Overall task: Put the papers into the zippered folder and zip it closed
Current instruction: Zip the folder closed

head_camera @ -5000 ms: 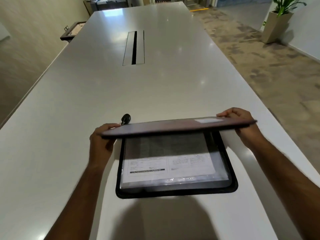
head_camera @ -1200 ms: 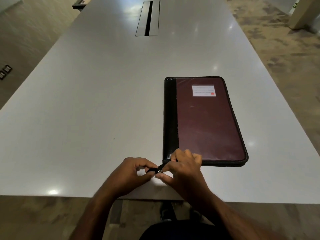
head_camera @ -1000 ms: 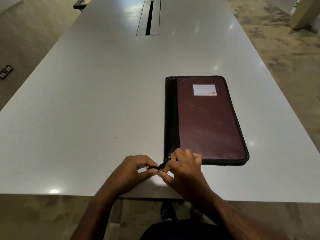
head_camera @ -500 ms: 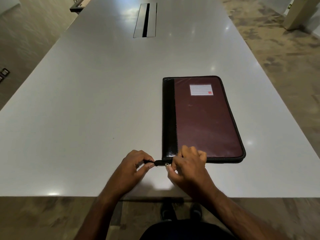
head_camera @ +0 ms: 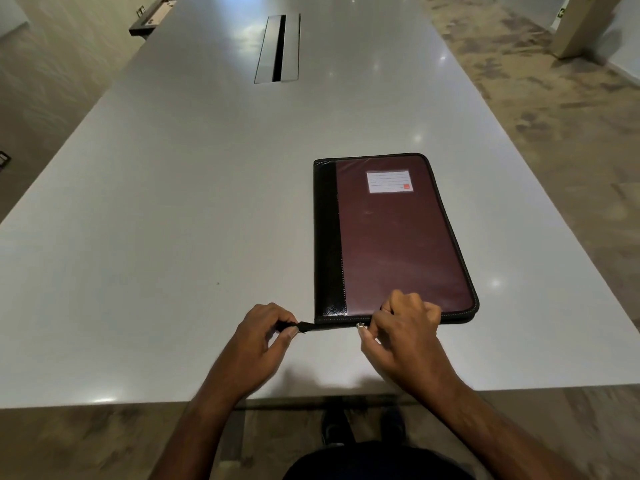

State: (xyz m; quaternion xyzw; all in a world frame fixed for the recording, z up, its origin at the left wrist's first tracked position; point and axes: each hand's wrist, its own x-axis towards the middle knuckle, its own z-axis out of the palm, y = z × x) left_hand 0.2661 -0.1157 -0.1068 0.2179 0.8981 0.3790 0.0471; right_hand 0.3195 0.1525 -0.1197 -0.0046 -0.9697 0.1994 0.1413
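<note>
A maroon zippered folder (head_camera: 398, 244) with a black spine and a white label lies flat and closed on the white table (head_camera: 173, 202), near its front edge. The papers are hidden inside it. My left hand (head_camera: 266, 329) pinches the black zipper end tab (head_camera: 306, 327) that sticks out from the folder's near left corner. My right hand (head_camera: 401, 327) pinches the metal zipper pull (head_camera: 361, 326) on the folder's near edge, a little right of the spine.
A long cable slot (head_camera: 278, 48) is set into the table's middle, far ahead. The table's front edge runs just below my wrists. Patterned carpet lies to the right, with a planter base (head_camera: 575, 26) at the far right.
The folder lid was shut over the papers and the folder turned lengthwise. In the last second my right hand has drawn the zipper pull rightward along the near edge, away from my left hand.
</note>
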